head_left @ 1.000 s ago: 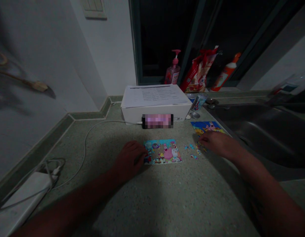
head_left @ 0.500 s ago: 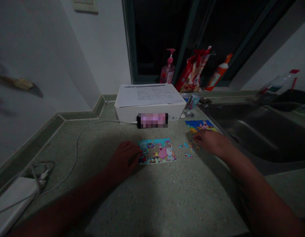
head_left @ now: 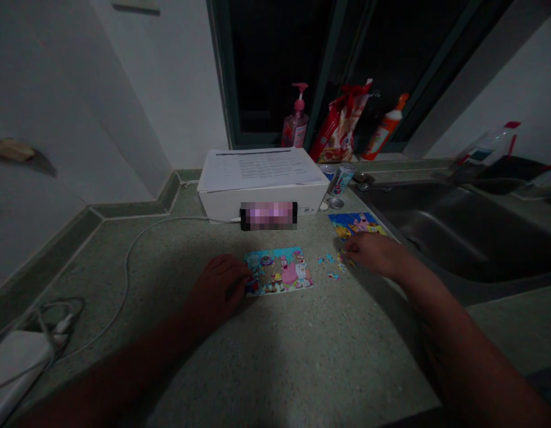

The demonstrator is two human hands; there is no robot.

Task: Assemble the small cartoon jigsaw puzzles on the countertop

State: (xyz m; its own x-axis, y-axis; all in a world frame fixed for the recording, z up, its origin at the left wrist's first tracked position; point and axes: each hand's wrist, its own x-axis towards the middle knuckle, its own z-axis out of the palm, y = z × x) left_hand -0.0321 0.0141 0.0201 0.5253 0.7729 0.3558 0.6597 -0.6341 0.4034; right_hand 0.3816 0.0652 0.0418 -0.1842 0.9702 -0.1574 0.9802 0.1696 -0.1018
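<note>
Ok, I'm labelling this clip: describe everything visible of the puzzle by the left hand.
The puzzle is a flat rectangle, apparently card, printed with cartoon figures, a large pink one right of its middle, and turquoise along the top. A drab patch near its centre may be a gap. It lies on the speckled counter, with loose pieces to its right. The left hand seems to touch its left edge.

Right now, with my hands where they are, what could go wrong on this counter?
Your right hand is beside the small loose puzzle pieces; a careless sweep might scatter them, perhaps toward the nearby sink. 
Your left hand is at the left edge of the picture puzzle, so a nudge could shift it. 
The phone has a cable plugged in; snagging that could topple it.
</note>
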